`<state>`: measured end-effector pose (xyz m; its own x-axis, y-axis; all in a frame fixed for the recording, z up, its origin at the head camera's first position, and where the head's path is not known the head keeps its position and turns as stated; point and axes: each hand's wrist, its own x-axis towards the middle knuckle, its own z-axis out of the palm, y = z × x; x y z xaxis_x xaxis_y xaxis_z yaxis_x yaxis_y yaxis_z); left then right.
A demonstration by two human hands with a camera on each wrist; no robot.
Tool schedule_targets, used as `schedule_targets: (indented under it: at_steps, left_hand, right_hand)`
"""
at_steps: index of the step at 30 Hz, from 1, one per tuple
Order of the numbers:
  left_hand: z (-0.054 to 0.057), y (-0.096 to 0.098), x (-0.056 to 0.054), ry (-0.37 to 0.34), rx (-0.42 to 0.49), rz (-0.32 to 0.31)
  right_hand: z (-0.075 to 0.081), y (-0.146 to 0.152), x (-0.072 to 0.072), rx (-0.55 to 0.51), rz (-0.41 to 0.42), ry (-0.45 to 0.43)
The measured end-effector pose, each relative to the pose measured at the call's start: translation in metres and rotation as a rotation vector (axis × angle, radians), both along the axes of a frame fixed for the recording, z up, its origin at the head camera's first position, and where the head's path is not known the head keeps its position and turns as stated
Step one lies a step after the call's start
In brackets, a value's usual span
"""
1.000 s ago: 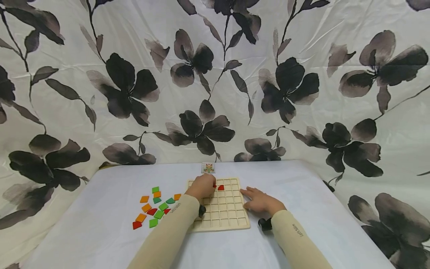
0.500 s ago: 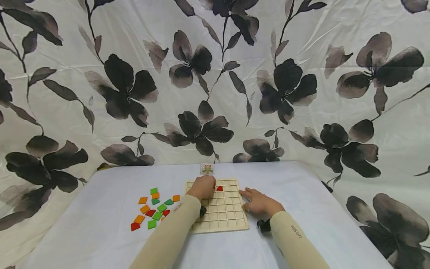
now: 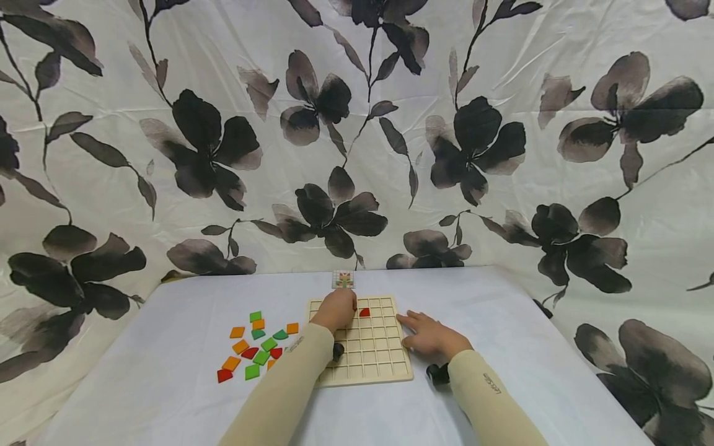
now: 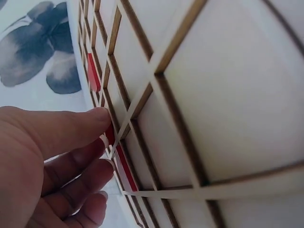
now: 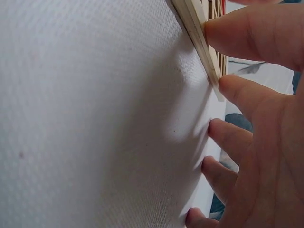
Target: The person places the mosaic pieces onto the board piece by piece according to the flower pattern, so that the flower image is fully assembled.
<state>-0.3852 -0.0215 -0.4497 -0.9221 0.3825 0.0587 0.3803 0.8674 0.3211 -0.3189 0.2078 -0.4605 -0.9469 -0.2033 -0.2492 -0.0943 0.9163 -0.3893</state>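
Note:
My left hand (image 3: 337, 309) is over the upper part of a wooden grid board (image 3: 372, 357). In the left wrist view its thumb and fingers pinch a small red tile (image 4: 110, 135) at one of the board's cells. Two more red tiles lie in cells on either side: one red quarter-round tile (image 3: 365, 312) shows in the head view, and another red tile (image 4: 126, 168) sits beside the fingertips. My right hand (image 3: 432, 335) has its fingers spread, with thumb and forefinger touching the board's right edge (image 5: 202, 52) and the other fingertips on the white cloth.
Left of the board lie scattered loose tiles: several orange tiles (image 3: 237, 332), green tiles (image 3: 261, 357), teal ones (image 3: 281, 334) and red ones (image 3: 225, 375). A small pattern card (image 3: 343, 280) lies beyond the board, before a floral curtain (image 3: 329, 124).
The view has shifted slightly with the head. My left hand stays at the same cells with almost no movement, and my right hand keeps its place at the board's edge.

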Motion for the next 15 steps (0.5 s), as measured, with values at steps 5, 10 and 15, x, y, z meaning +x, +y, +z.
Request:
schedule_targets:
  at_steps: [5,10,15]
  left_hand:
    - [0.0010,-0.0002,-0.0004,0.000,0.007,0.000]
    - [-0.0003,-0.0028,0.0008,0.010,0.001,-0.009]
    - [-0.0011,-0.0090,0.0020,0.017,-0.007,0.002]
  right_hand:
    - [0.0013,-0.0006,0.0001,0.001,-0.003,0.007]
    - [0.0001,-0.0013,-0.0003,0.004,-0.008,0.007]
    - [-0.0009,-0.0022,-0.0001,0.005,-0.006,0.016]
